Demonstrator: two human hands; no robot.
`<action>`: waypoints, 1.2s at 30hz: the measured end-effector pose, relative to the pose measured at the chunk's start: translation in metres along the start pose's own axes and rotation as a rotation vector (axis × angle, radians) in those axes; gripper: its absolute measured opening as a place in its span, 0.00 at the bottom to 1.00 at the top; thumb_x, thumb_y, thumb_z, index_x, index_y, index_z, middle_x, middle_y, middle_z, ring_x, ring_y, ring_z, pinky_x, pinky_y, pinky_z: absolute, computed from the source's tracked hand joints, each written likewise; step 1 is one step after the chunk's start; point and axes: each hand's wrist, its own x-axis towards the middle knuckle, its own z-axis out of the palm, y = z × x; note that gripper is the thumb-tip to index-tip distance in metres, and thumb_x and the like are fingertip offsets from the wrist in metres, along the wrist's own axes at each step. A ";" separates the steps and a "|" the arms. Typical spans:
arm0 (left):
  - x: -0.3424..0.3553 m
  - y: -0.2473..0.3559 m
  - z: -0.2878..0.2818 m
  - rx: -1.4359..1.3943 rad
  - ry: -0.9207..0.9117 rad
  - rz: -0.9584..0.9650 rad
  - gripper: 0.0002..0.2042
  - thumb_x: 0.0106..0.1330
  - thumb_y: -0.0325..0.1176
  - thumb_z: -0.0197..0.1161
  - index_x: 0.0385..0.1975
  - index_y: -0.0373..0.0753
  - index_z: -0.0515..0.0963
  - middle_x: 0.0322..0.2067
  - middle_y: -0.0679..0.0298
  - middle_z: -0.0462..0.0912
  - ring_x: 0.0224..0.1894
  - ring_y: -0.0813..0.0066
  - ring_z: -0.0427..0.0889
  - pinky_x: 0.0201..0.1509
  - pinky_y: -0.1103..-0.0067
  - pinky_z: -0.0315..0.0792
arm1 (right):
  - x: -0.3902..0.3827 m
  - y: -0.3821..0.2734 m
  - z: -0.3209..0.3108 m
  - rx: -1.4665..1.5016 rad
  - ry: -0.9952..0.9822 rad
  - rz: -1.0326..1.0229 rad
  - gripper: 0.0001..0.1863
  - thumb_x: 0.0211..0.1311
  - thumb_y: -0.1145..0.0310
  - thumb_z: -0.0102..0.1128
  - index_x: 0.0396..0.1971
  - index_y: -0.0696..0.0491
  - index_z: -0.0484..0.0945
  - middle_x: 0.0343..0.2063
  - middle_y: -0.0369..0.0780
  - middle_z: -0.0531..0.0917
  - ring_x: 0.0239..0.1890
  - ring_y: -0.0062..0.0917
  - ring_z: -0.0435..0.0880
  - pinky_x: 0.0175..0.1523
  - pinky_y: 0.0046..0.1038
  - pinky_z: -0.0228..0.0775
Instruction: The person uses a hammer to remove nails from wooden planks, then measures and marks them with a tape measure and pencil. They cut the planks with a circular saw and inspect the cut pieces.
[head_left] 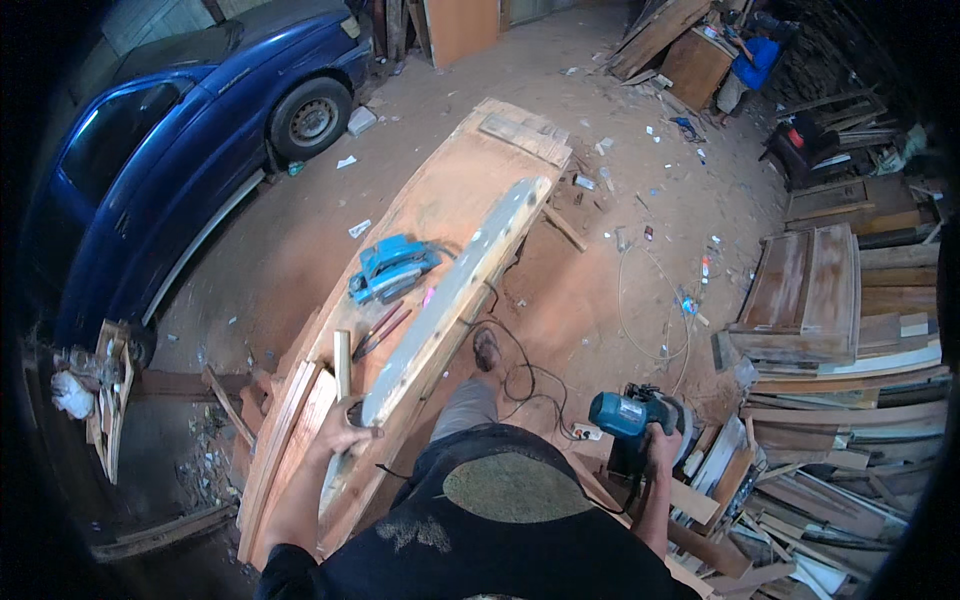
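Observation:
A long timber beam [455, 275] with a grey upper face lies along the right side of a wooden workbench [430, 190]. My left hand [345, 430] grips it at the near end, thumb across the top. Off to the right, away from the bench, my right hand [662, 447] is closed round the handle of a teal circular saw [622, 413]. On the bench rest a blue electric planer [393, 270] and a red-handled tool like pincers [380, 330]. Several wood strips [285, 430] lie to the left of my left hand.
A dark power cord [525, 365] loops on the dirt floor near my foot. Stacked boards and panels [850, 400] crowd the right side. A blue car [210, 130] stands at the left. Far right, another person [757, 62] in blue is by a wooden cabinet [695, 70].

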 end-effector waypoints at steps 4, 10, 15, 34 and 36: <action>0.101 0.038 -0.023 -0.254 -0.286 -0.162 0.35 0.52 0.48 0.69 0.61 0.36 0.78 0.51 0.58 0.81 0.52 0.69 0.77 0.60 0.74 0.69 | 0.030 -0.044 0.030 -0.057 -0.082 0.037 0.09 0.53 0.71 0.63 0.34 0.58 0.83 0.24 0.35 0.81 0.21 0.20 0.76 0.28 0.26 0.69; 0.240 0.087 -0.003 -0.455 -0.295 -0.187 0.35 0.62 0.54 0.64 0.64 0.35 0.74 0.58 0.55 0.80 0.57 0.67 0.80 0.62 0.71 0.72 | 0.078 -0.121 0.058 0.014 0.019 0.105 0.10 0.53 0.72 0.66 0.34 0.61 0.83 0.27 0.37 0.84 0.24 0.22 0.80 0.30 0.28 0.72; 0.295 0.201 0.018 -0.346 -0.306 -0.063 0.29 0.76 0.53 0.55 0.64 0.33 0.74 0.61 0.55 0.79 0.62 0.67 0.77 0.67 0.71 0.67 | 0.119 -0.187 0.055 0.051 0.117 0.036 0.08 0.55 0.71 0.65 0.32 0.60 0.82 0.24 0.36 0.82 0.21 0.21 0.77 0.27 0.28 0.70; 0.544 0.294 0.139 0.304 0.228 -0.058 0.32 0.72 0.60 0.50 0.59 0.35 0.75 0.56 0.39 0.78 0.62 0.42 0.75 0.67 0.56 0.67 | 0.449 -0.312 0.167 -0.096 -0.283 -0.057 0.09 0.58 0.70 0.65 0.37 0.57 0.82 0.24 0.33 0.80 0.22 0.19 0.76 0.28 0.24 0.68; 0.569 0.266 0.170 0.506 0.535 0.023 0.27 0.70 0.53 0.56 0.56 0.36 0.76 0.56 0.40 0.78 0.64 0.43 0.72 0.69 0.55 0.64 | 0.513 -0.308 0.200 -0.184 -0.407 -0.084 0.12 0.57 0.70 0.65 0.41 0.58 0.82 0.25 0.33 0.81 0.24 0.19 0.77 0.30 0.24 0.69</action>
